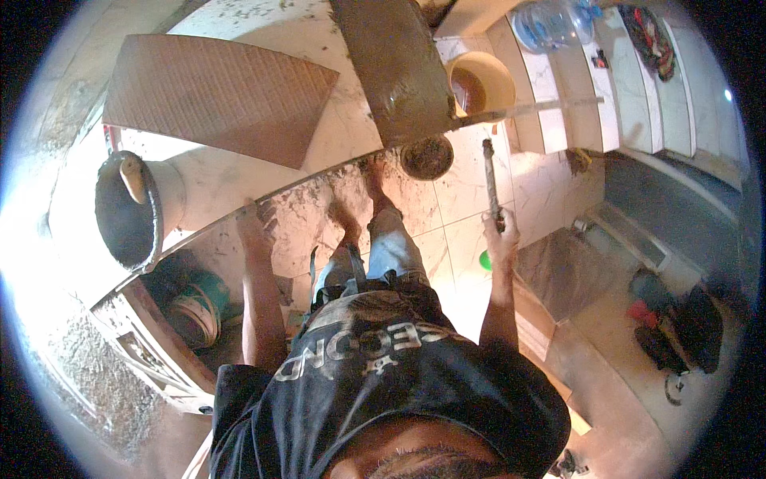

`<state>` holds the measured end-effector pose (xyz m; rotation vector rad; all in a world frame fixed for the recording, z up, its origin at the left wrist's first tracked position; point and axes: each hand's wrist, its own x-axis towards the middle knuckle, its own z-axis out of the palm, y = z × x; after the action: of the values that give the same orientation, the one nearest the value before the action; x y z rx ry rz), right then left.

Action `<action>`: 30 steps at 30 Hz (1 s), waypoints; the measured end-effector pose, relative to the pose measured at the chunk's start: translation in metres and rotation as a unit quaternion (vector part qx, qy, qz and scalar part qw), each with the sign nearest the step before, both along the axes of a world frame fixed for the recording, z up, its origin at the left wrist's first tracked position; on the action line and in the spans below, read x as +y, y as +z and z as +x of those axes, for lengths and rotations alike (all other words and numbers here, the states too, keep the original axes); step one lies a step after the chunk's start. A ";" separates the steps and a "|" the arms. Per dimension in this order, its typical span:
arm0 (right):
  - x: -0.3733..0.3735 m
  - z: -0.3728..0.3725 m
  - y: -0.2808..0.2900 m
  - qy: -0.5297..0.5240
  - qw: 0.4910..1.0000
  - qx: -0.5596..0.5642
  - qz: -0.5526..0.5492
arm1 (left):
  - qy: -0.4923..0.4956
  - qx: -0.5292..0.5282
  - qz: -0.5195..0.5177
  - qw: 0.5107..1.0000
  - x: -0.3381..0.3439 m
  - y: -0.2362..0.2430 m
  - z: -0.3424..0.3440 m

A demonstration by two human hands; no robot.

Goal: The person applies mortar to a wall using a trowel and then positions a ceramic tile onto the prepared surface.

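A long thin straightedge bar [319, 174] crosses in front of me, from the lower left up to the stairs at the right. My left hand [255, 222] is closed on it left of my legs; its fingertips are partly hidden. In my right hand [501, 231] I grip a long, narrow tool [491, 172] smeared with grey, pointing away from me; its exact kind does not show. Beyond the bar lies a strip of wet grey mortar [407, 76], smooth on top. A round container of mortar [427, 157] stands near the bar, close to my feet.
A brown ridged panel [215, 96] lies at the far left, with a dark bucket [120, 215] nearer. A greenish bucket [195, 315] sits below. A yellow bucket [499, 84] holds brownish liquid. Marble steps [566, 96] rise at the right, bearing a plastic water bottle [550, 25].
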<state>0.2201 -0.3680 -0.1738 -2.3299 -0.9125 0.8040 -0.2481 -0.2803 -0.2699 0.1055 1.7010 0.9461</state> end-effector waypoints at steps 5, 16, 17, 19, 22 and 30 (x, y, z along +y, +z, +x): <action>-0.072 -0.014 -0.071 -0.025 0.989 0.116 0.091 | -0.046 0.002 0.013 0.999 -0.006 0.001 -0.010; -0.020 0.010 -0.375 -0.151 0.932 0.323 -0.064 | -0.063 -0.021 0.051 0.997 -0.008 0.011 -0.011; -0.015 0.016 -0.390 -0.175 0.920 0.342 -0.075 | -0.056 0.002 0.034 0.998 -0.010 0.012 -0.012; -0.010 0.025 -0.400 -0.183 0.910 0.362 -0.079 | -0.085 0.051 0.026 0.995 -0.003 0.008 -0.015; -0.042 0.030 -0.344 -0.166 0.920 0.340 -0.106 | -0.100 0.083 0.009 0.991 0.004 0.011 -0.015; -0.036 -0.017 -0.033 -0.105 0.932 0.321 0.135 | -0.010 0.000 0.003 1.000 0.009 0.020 0.008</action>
<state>0.2034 -0.4036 -0.2070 -1.7122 -0.4401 1.1621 -0.2398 -0.2712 -0.2495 0.1265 1.6935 0.9364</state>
